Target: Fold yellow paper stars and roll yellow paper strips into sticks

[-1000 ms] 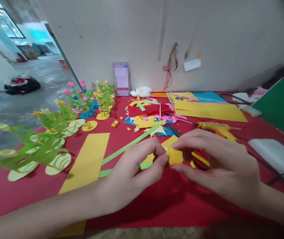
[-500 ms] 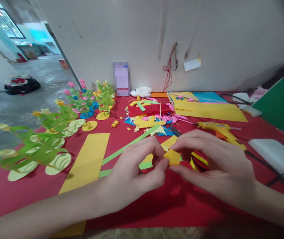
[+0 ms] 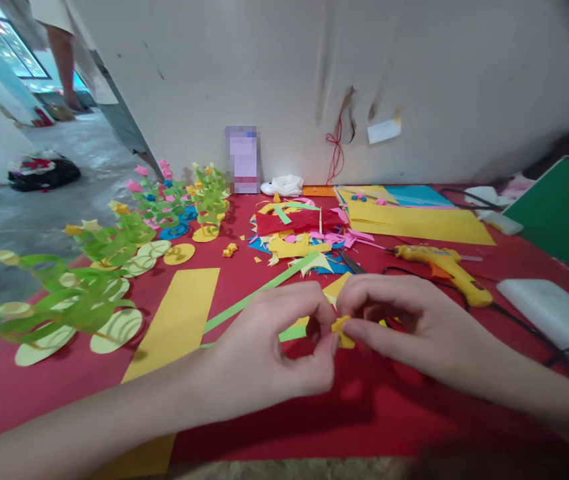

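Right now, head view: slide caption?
Left hand and right hand hold a small yellow paper piece over a red table, glue gun lying to the right.

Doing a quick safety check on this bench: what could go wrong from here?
1. The small yellow paper piece is pinched between the left hand and right hand; too firm a squeeze might crush it.
2. The glue gun's black cord runs close to the right forearm, so it could snag and drag the glue gun. Can't tell if that's hot.
3. Scissor blades lie just beyond the right hand; reaching forward could risk a nick.
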The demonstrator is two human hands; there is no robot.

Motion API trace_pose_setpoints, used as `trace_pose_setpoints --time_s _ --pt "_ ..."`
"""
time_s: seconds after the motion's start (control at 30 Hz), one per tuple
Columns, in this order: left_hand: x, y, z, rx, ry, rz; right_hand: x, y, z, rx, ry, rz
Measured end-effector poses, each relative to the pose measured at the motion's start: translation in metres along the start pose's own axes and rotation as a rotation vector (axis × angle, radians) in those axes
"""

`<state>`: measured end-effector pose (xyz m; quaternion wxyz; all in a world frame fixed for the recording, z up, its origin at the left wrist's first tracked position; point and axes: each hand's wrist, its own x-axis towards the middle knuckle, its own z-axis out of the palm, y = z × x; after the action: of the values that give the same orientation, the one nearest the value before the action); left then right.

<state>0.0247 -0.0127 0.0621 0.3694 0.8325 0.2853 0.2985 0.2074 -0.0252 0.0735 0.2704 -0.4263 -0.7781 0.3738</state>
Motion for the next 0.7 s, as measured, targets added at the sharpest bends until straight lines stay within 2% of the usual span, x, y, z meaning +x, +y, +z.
trace_pose_setpoints --time_s 0.07,0.23,0.43,0.6,0.7 --pt "0.0008 0.0012 -0.0013 0.011 -0.017 -0.003 -0.0004 -0.0018 -0.0008 0.020 -0.047 0.032" --pt "0.0002 0.0024 -0.0046 0.017 -0.051 -0.009 -0.0028 -0.0031 -0.0008 0.036 -0.055 -0.006" --pt "-0.0019 0.0009 -0.0065 0.014 -0.022 0.016 -0.0028 -0.0040 0.0001 0.019 -0.011 -0.078" --pt "-0.0012 0.0024 -0.0080 0.028 -0.093 0.038 -0.0022 -0.0034 0.0006 0.050 0.036 -0.055" --pt "-0.0015 0.0026 -0.0084 0.023 -0.113 0.026 -0.0025 -0.0018 0.0007 0.111 0.014 -0.044"
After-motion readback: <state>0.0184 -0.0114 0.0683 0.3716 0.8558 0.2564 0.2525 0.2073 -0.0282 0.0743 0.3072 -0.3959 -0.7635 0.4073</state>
